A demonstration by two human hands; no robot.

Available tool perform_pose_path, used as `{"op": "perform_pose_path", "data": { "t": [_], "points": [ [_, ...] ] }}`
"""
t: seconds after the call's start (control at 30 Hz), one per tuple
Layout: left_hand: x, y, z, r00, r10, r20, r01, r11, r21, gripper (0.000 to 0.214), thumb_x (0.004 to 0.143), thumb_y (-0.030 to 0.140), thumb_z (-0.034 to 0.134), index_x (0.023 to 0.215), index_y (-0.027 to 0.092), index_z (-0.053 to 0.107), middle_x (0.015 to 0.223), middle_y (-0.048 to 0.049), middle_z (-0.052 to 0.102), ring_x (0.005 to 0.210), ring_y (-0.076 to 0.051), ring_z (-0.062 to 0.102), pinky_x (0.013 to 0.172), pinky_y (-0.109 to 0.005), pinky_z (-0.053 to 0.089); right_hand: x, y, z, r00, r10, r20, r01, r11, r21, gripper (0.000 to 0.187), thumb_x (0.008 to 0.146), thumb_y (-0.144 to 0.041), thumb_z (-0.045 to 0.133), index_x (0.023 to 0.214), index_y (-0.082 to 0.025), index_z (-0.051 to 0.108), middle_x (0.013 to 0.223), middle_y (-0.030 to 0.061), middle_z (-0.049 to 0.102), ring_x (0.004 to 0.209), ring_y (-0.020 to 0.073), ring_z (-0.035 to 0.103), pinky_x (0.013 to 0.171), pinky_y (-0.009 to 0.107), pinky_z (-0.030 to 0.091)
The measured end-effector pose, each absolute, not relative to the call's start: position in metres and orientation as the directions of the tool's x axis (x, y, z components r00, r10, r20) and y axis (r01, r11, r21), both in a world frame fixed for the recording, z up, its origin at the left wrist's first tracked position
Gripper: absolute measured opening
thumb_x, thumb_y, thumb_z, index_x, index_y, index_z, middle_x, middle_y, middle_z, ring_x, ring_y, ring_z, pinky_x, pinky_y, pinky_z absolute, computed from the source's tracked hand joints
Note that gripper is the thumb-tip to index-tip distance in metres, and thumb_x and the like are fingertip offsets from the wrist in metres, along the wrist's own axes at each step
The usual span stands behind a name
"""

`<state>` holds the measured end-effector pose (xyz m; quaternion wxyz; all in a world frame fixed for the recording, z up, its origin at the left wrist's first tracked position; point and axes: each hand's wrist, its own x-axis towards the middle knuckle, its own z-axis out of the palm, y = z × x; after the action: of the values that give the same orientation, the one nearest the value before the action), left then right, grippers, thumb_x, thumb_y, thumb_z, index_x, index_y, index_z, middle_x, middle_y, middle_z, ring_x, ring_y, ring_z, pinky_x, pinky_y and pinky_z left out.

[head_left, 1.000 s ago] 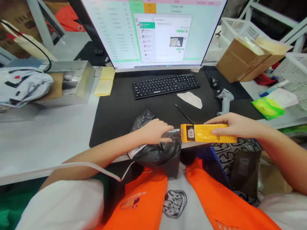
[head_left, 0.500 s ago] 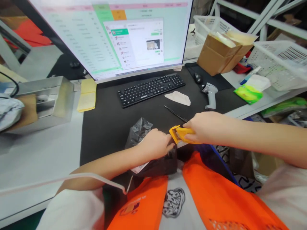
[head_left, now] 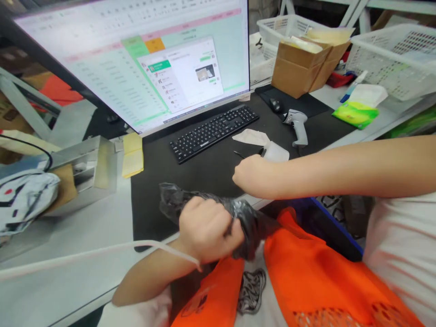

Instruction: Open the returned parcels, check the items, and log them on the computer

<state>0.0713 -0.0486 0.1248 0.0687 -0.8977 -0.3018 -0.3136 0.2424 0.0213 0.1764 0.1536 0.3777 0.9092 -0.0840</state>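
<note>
My left hand (head_left: 209, 229) is closed around a crumpled black plastic bag (head_left: 247, 220), just in front of the desk edge. One end of the bag sticks out to the left of the fist, the rest bunches to the right over my lap. My right hand (head_left: 250, 176) is curled low over the front part of the black desk mat (head_left: 153, 204), its fingers turned away from view. What it holds, if anything, is hidden. Just behind it lie a whitish object (head_left: 276, 152) and a piece of white paper (head_left: 250, 136). A thin dark pen-like tool (head_left: 239, 154) is partly covered by the hand.
Behind are a monitor (head_left: 184, 59), a black keyboard (head_left: 214, 132), a mouse (head_left: 275, 105) and a grey barcode scanner (head_left: 297, 126). To the right stand cardboard boxes (head_left: 296, 68), a white basket (head_left: 391, 59) and a green tissue pack (head_left: 356, 114). Yellow paper slips (head_left: 132, 154) and a grey box (head_left: 102, 168) sit left.
My right hand has moved slightly up and left, and the yellow cutter it held is out of sight. The black bag has been turned and bunched up in my left fist. The view has shifted.
</note>
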Motion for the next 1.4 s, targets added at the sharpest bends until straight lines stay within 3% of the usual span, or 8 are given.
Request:
{"op": "perform_pose_path", "data": {
  "t": [0.27,0.47,0.67,0.83,0.93,1.03,1.2,1.4],
  "points": [
    [0.021,-0.021,0.102,0.468,0.682,0.562,0.791,-0.607,0.079,0.053,0.099,0.039,0.056,0.141,0.008,0.052,0.097,-0.0102,0.071,0.083,-0.024,0.065,0.079,-0.039,0.046,0.347,0.068,0.212,-0.436,0.863,-0.256,0.897,0.441,-0.042,0.039,0.092,-0.054,0.064,0.107,-0.023,0.083,0.09,0.0064,0.078,0.083,0.0289,0.072,0.08,0.041,0.056],
    [0.008,-0.009,0.121,0.665,0.645,0.377,0.703,-0.71,-0.026,0.039,0.102,0.027,0.049,0.138,0.02,0.062,0.117,-0.0131,0.068,0.098,-0.025,0.067,0.081,-0.039,0.046,0.494,0.072,0.172,-0.009,0.999,-0.05,0.958,-0.006,-0.286,0.051,0.094,-0.061,0.065,0.118,-0.018,0.08,0.093,0.0108,0.079,0.076,0.0284,0.069,0.076,0.043,0.055],
    [-0.001,0.016,0.127,0.636,0.771,0.03,0.738,-0.619,0.269,0.038,0.1,0.045,0.048,0.114,0.02,0.074,0.088,-0.0049,0.069,0.079,-0.022,0.067,0.073,-0.035,0.048,0.571,0.055,0.145,0.304,0.951,0.048,0.863,-0.254,-0.436,0.042,0.097,-0.041,0.067,0.118,-0.006,0.078,0.104,0.0184,0.078,0.088,0.0257,0.069,0.08,0.036,0.05],
    [-0.005,0.026,0.106,0.471,0.874,0.119,0.799,-0.48,0.361,0.054,0.097,0.057,0.051,0.139,0.025,0.062,0.09,-0.0027,0.073,0.076,-0.023,0.068,0.072,-0.034,0.049,0.612,0.074,0.117,0.536,0.826,0.172,0.703,-0.324,-0.633,0.037,0.092,-0.035,0.07,0.115,-0.007,0.079,0.102,0.0141,0.079,0.087,0.0257,0.07,0.08,0.034,0.053],
    [-0.002,0.026,0.102,0.48,0.868,0.13,0.787,-0.491,0.374,0.04,0.1,0.054,0.047,0.108,0.027,0.076,0.089,-0.0024,0.071,0.08,-0.022,0.067,0.076,-0.034,0.048,0.627,0.108,0.102,0.636,0.738,0.225,0.6,-0.29,-0.746,0.041,0.095,-0.035,0.063,0.122,-0.006,0.075,0.102,0.0131,0.078,0.083,0.0243,0.071,0.074,0.033,0.056],
    [0.009,0.026,0.103,0.445,0.884,0.141,0.815,-0.465,0.345,0.05,0.103,0.049,0.042,0.07,0.022,0.068,0.073,-0.0028,0.063,0.069,-0.019,0.062,0.069,-0.033,0.043,0.63,0.15,0.095,0.649,0.708,0.278,0.63,-0.295,-0.718,0.047,0.098,-0.04,0.058,0.128,-0.007,0.073,0.107,0.0151,0.078,0.089,0.0254,0.071,0.078,0.035,0.056],
    [0.025,0.031,0.101,0.345,0.913,0.218,0.913,-0.381,0.148,0.059,0.106,0.046,0.031,0.064,0.019,0.063,0.07,-0.006,0.062,0.069,-0.02,0.06,0.069,-0.035,0.04,0.605,0.209,0.085,0.514,0.799,0.312,0.816,-0.344,-0.465,0.05,0.098,-0.045,0.06,0.131,-0.01,0.072,0.118,0.0247,0.073,0.112,0.0336,0.066,0.094,0.045,0.046],
    [0.009,0.026,0.094,0.174,0.949,0.265,0.958,-0.225,0.18,0.058,0.107,0.046,0.026,0.146,0.014,0.057,0.139,-0.0175,0.063,0.133,-0.031,0.055,0.109,-0.049,0.041,0.555,0.237,0.08,0.32,0.9,0.296,0.909,-0.203,-0.364,0.043,0.1,-0.043,0.051,0.119,-0.016,0.078,0.117,0.0303,0.071,0.111,0.0352,0.065,0.089,0.05,0.043]
  ]
}}
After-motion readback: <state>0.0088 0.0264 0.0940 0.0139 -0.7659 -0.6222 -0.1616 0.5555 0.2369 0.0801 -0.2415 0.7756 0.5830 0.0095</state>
